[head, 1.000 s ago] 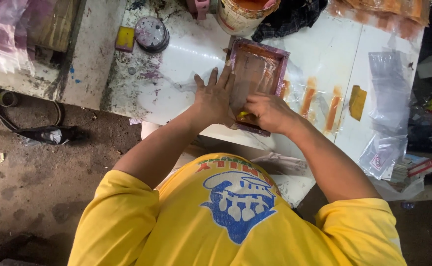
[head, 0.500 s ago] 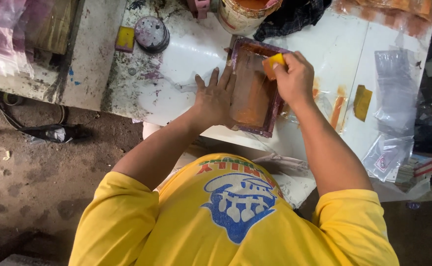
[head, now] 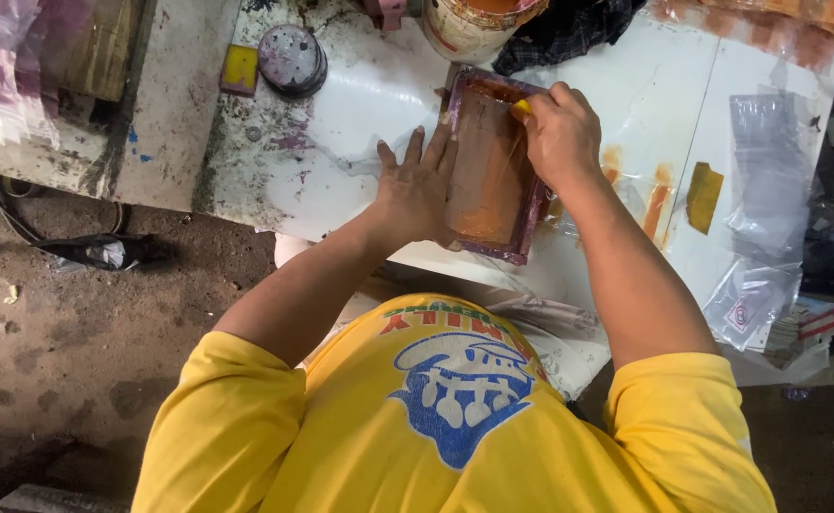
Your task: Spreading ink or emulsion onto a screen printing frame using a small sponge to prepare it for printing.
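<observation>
Right hand (head: 559, 133) stays clenched on squeegee (head: 523, 106) (frame's (head: 493, 171) far end) | left hand (head: 421, 190) flat | bucket (head: 474, 24) beyond

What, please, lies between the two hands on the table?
The head view shows the orange-stained screen frame between the left hand and right hand.

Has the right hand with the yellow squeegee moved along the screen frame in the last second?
Yes. The right hand went from the frame's near edge to its far edge, toward the paint bucket.

wooden frame (head: 489, 171): ink-stained, matt | table (head: 360, 114): glossy, smeared | bags (head: 768, 180): clear plastic
</observation>
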